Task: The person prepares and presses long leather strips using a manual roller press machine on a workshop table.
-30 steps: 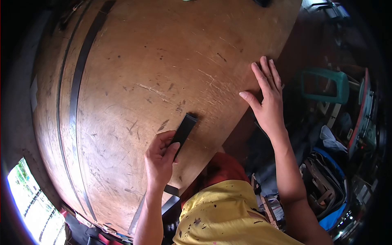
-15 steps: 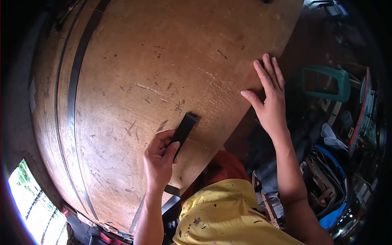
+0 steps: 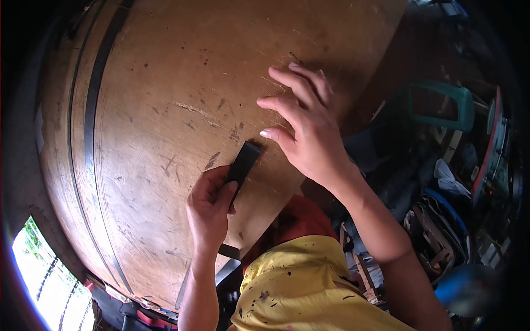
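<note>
My left hand (image 3: pixel 208 201) is closed around a short, flat black strip (image 3: pixel 243 168), thumb on top and fingers beneath. The strip tilts up and to the right over the scratched brown wooden tabletop (image 3: pixel 149 110); its layered upper end looks folded or doubled. Its exact material I cannot make out. Just right of that end, my right hand (image 3: pixel 309 121) hovers over the board with its fingers spread and slightly bent, holding nothing. The thumb tip is close to the strip but apart from it.
A long dark band (image 3: pixel 98 94) runs along the left part of the tabletop. Right of the table edge are a green plastic frame (image 3: pixel 466 110), a white crumpled bag (image 3: pixel 450 175) and a cluttered container with a blue rim (image 3: pixel 448 207). A bright window (image 3: pixel 52 281) is at lower left.
My right hand has left the table's right edge and moved left, nearer the strip, its fingers now more bent. My left hand still holds the strip, slightly shifted up and left in view.
</note>
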Action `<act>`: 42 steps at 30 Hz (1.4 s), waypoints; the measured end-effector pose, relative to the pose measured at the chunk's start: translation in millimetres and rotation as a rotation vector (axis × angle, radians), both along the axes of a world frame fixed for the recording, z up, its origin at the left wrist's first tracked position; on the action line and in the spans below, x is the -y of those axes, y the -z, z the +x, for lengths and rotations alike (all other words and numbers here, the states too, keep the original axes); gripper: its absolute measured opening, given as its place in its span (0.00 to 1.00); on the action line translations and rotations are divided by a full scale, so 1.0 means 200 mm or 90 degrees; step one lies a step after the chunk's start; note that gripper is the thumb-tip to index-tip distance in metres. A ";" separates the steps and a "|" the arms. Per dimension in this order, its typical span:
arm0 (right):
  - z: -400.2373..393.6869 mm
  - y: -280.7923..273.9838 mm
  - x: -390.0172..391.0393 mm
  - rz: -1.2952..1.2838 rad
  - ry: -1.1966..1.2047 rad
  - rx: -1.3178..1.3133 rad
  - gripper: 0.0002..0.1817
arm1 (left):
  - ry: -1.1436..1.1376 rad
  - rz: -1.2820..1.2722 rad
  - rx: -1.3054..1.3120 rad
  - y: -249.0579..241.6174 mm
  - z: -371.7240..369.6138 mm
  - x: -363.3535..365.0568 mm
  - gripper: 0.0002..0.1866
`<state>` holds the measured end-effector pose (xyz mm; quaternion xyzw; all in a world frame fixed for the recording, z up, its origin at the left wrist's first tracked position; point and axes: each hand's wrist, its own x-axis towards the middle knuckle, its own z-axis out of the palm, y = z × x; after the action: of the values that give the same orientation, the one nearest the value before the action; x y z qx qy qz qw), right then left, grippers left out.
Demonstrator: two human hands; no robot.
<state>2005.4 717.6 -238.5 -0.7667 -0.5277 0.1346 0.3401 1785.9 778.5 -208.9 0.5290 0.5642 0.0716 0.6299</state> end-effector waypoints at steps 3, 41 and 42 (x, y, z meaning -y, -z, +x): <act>-0.01 0.00 -0.01 -0.006 -0.016 -0.020 0.23 | -0.007 0.002 -0.001 0.00 0.00 0.01 0.14; -0.06 -0.04 -0.05 -0.142 -0.032 -0.032 0.32 | -0.017 -0.016 -0.072 -0.02 0.01 0.03 0.14; -0.06 -0.03 -0.05 -0.141 -0.022 -0.025 0.32 | -0.022 -0.017 -0.073 -0.01 0.00 0.03 0.14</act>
<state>1992.7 727.7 -232.1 -0.7876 -0.5158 0.2133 0.2612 1786.2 771.8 -205.9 0.5142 0.6092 0.0443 0.6020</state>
